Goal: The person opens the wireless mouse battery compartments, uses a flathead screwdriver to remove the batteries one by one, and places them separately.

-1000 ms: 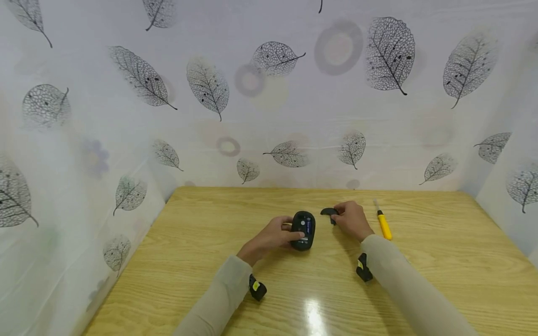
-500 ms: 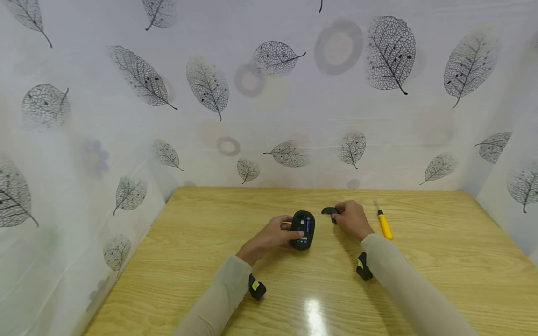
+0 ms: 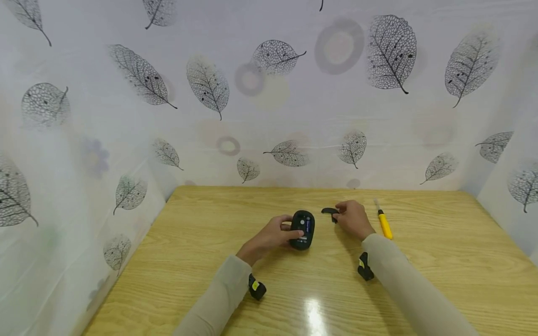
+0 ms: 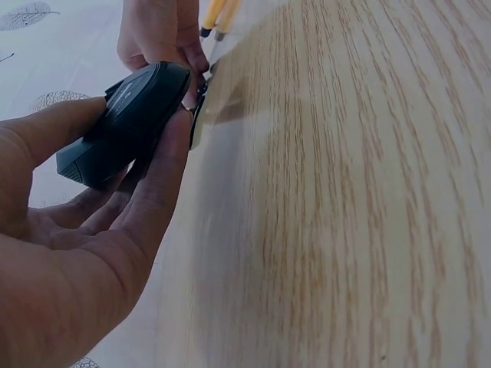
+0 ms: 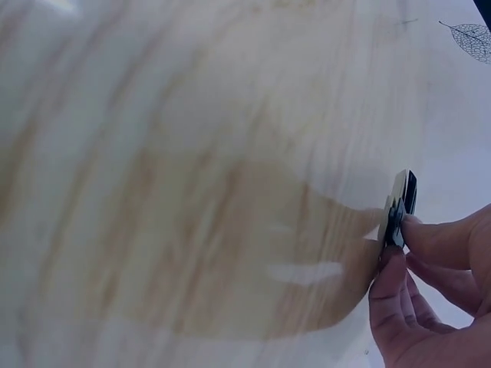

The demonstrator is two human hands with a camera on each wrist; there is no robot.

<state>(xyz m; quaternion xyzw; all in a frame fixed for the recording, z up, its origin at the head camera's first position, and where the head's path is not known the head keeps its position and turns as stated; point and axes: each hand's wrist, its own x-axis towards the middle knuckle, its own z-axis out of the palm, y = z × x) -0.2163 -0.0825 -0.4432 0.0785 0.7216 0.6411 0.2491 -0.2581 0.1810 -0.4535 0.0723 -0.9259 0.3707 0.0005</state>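
My left hand (image 3: 275,234) grips a black computer mouse (image 3: 307,240), its underside turned up, the thumb across it. A purple battery (image 3: 308,225) shows in the mouse's uncovered bay. In the left wrist view the mouse (image 4: 126,126) sits between thumb and fingers, seen from the side. To the right, my right hand (image 3: 353,220) pinches a thin black battery cover (image 3: 329,211) with a curved end and a short stem. The right wrist view shows the cover (image 5: 410,192) edge-on between thumb and fingertips, close to the tabletop.
A screwdriver (image 3: 384,225) with a yellow handle lies on the wooden table (image 3: 201,219), just right of my right hand. Behind the table hangs a pale leaf-patterned curtain (image 3: 294,107). Wrist-worn cameras are strapped at both sleeves.
Almost nothing has moved. Both hands keep their hold on the mouse and the battery cover, with only a very slight shift of the right hand.
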